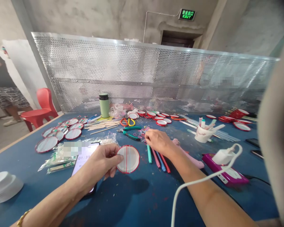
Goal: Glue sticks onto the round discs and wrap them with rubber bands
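My left hand (109,160) pinches the left edge of a round whitish disc (132,157) with a red rim and a red line running across it. The disc is held above the blue table. My right hand (158,142) is at a pile of small coloured strands (144,132), its fingers curled together; what they grip, if anything, is hidden. Just below that hand lie several coloured pens, among them a teal one (149,154) and a red one (165,164). Teal-handled pliers (132,135) rest to the left of the strands. Under my left forearm is a phone (84,154) with a lit screen.
Several red-rimmed discs (46,144) lie at the left, more (161,122) at the back. Wooden sticks (101,125), scissors (127,121), a green tumbler (104,105) and a cup of pens (202,134) stand or lie around. A white cable (180,192) crosses before my right arm from a purple power strip (236,179).
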Motion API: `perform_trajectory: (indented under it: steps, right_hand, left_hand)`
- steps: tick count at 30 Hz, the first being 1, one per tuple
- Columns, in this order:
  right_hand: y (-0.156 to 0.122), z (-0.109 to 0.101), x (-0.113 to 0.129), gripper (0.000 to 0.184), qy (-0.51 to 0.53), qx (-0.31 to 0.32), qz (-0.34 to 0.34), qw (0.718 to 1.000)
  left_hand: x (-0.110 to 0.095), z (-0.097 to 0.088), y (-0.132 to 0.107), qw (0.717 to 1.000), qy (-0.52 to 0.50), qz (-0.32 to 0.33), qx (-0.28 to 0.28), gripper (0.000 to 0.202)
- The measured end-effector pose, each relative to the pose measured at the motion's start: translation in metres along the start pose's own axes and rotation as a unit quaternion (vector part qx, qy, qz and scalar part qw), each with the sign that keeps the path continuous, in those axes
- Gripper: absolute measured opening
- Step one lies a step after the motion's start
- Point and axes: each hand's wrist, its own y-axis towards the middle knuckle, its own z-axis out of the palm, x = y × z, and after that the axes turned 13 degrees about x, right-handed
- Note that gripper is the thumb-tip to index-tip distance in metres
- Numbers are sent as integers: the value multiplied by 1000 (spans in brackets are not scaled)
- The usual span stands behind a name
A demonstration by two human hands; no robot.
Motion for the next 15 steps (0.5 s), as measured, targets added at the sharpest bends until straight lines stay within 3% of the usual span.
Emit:
perform_trajectory:
  steps: [4,7,11,15]
  right_hand:
    - [8,-8,-24,23,-1,-45,115,992]
    - [4,-15,-41,28,-13,-52,163,985]
    - [-4,-20,-51,20,-30,-5,144,989]
    - [-6,-20,-43,15,-43,71,95,992]
  left_hand:
    - [2,2,-2,1000,-3,12,2,13]
    - [3,3,-4,1000,-2,12,1,15]
    - [3,3,-4,1000,1,7,5,15]
    - [3,2,-3,1000,7,5,11,14]
